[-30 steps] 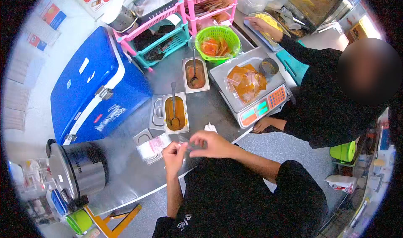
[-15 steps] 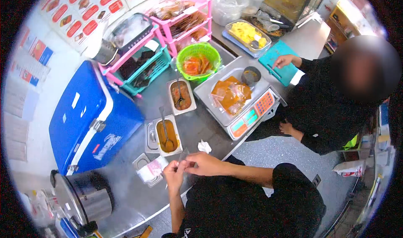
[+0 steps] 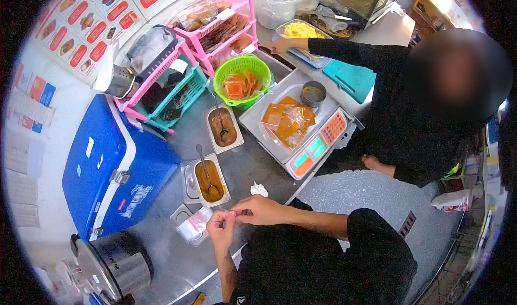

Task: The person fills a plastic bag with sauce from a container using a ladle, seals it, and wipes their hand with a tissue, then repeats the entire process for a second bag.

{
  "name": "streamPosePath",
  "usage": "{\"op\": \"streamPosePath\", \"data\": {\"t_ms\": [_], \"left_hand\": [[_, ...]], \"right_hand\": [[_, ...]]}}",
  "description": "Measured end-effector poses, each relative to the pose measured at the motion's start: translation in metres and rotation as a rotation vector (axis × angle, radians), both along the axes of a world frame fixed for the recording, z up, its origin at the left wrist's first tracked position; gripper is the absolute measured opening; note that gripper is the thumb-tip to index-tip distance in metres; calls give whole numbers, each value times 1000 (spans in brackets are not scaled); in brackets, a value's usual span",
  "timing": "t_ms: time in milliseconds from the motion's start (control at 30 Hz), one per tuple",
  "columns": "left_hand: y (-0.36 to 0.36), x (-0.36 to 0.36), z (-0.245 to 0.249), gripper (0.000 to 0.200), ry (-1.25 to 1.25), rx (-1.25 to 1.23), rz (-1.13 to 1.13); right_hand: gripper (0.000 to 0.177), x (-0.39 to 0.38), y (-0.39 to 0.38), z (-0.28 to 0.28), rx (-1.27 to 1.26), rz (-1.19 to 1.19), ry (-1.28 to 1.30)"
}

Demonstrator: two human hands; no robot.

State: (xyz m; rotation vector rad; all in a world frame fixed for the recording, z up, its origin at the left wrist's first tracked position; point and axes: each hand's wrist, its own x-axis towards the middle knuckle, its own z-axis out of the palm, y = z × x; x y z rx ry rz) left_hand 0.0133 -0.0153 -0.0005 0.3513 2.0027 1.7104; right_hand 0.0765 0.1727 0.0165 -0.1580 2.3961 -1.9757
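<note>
My left hand (image 3: 219, 230) and my right hand (image 3: 259, 210) meet at the fingertips above the front edge of the steel counter. Both are closed in a pinch on a small clear plastic bag, which is mostly hidden by the fingers. Left of them, a stack of clear plastic bags (image 3: 195, 225) with pink print lies on a metal lid (image 3: 181, 213). Just beyond my hands is a steel pan of orange-brown sauce (image 3: 212, 182) with a ladle (image 3: 203, 165) in it. A crumpled white tissue (image 3: 259, 189) lies near my right hand.
Behind stand a second pan (image 3: 223, 126), a green basket (image 3: 242, 79) of filled bags and a scale (image 3: 309, 159) bearing sauce bags (image 3: 288, 122). A blue cooler (image 3: 116, 167) and a steel pot (image 3: 116, 264) are at left. A co-worker (image 3: 388, 106) stands at right, one hand by a yellow food tub (image 3: 302, 30).
The co-worker's hand has moved from the teal board to the yellow food tub. My hands stay pinched together, with the clear film between them showing less. The view has shifted slightly.
</note>
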Motion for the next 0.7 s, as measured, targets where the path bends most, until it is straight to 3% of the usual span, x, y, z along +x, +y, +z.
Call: {"op": "streamPosePath", "data": {"t_ms": [233,400,500,600,700], "left_hand": [[3,-2,16,16,-159,71,-81],[-14,-6,1,19,-200,105,-150],[-13,-7,6,16,-223,122,-164],[-6,-8,17,11,-208,111,-194],[-5,-10,17,8,-136,64,-251]], "right_hand": [[18,-6,16,10,-180,206,-163],[16,-11,15,2,-359,292,-275],[15,-11,14,6,-326,283,-291],[16,-14,15,11,3,251,-115],[21,-15,7,0,70,238,19]]}}
